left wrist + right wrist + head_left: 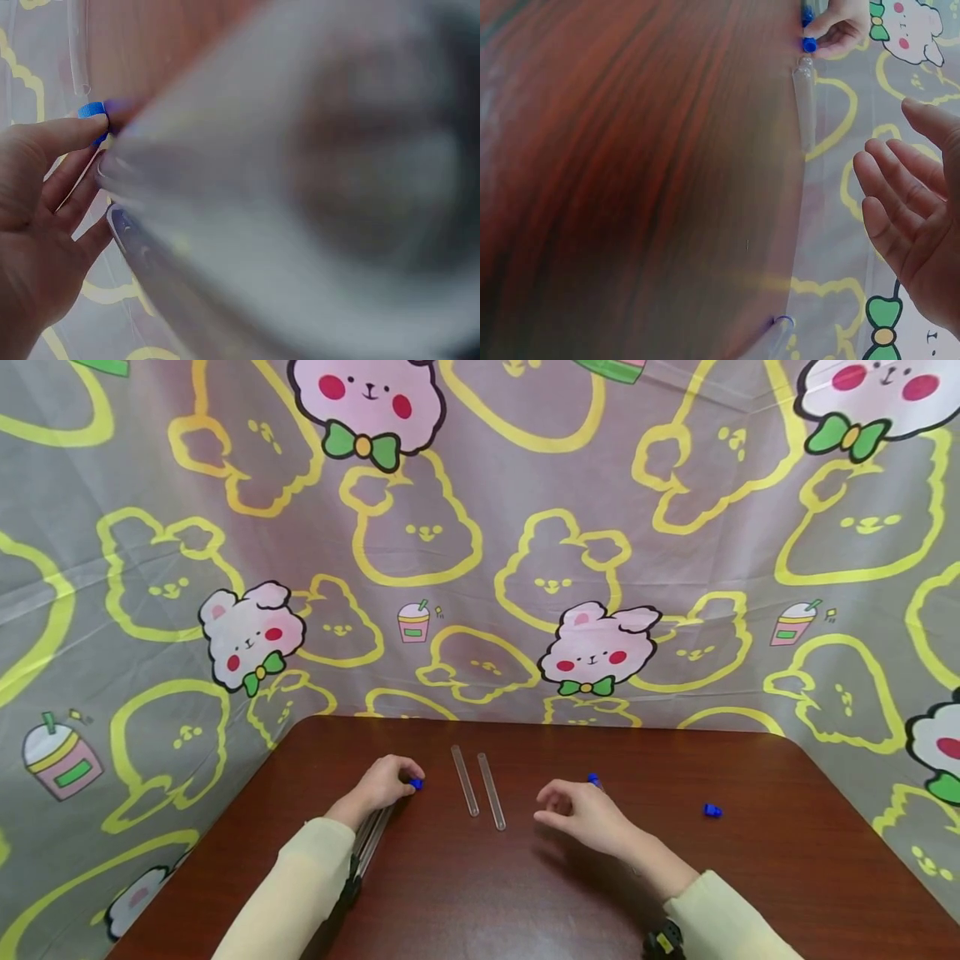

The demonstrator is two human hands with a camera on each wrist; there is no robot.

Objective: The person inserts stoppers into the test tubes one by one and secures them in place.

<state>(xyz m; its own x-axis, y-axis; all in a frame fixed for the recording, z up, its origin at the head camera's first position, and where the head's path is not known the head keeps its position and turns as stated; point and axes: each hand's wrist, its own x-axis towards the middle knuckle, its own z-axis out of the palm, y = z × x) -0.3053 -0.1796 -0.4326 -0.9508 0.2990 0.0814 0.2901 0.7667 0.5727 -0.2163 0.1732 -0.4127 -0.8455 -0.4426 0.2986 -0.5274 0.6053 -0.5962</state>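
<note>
A person sits at a dark red-brown wooden table (pixel 465 893) backed by a grey cloth printed with pink bears and yellow outlines (pixel 480 527).

The left hand (pixel 382 785), at about 10 o'clock from the table's middle, pinches a small blue cap (pixel 416 784) between thumb and fingertips. In the left wrist view the cap (pixel 93 112) sits at the thumb tip, against the mouth of a clear test tube (pixel 225 225) that fills the frame, blurred. From the head camera that tube (pixel 371 839) runs back under the left wrist toward 7 o'clock.

The right hand (pixel 581 814), at about 2 o'clock, hovers above the table with fingers loosely spread, holding nothing; the right wrist view shows its open palm (pixel 915 217).

Two more clear test tubes (pixel 477 789) lie side by side between the hands, uncapped, pointing toward 12 o'clock. A second blue cap (pixel 594 779) lies just behind the right hand, and a third (pixel 712 811) sits well apart at 3 o'clock.
</note>
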